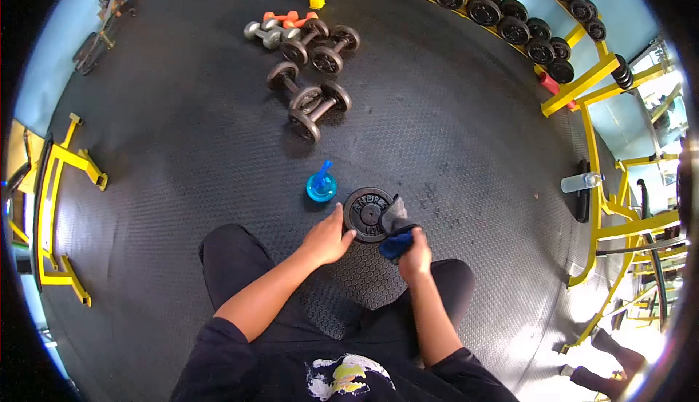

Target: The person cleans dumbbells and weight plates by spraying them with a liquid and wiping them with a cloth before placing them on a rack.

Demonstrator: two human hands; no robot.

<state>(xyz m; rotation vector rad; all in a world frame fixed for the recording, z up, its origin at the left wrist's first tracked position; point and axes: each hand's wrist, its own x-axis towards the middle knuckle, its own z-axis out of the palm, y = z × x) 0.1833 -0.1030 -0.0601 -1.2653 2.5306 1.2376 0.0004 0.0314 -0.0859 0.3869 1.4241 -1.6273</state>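
Observation:
A round black weight plate (358, 229) with raised lettering is held up in front of my crossed legs. My left hand (328, 239) grips its left edge, thumb on the near face. In my right hand (416, 256) is a dark blue and grey cloth (397, 229), bunched in the fingers and lying against the plate's right side. Just beyond my left hand stands a blue spray bottle (321, 186) on the floor.
Several dark dumbbells (320, 111) lie ahead on the black rubber floor (182, 147), with silver dumbbells (262, 34) and orange dumbbells (291, 19) behind. A yellow rack (575, 85) of dumbbells curves along the right. Also there is a clear water bottle (580, 182). Yellow frames (69, 158) stand at left.

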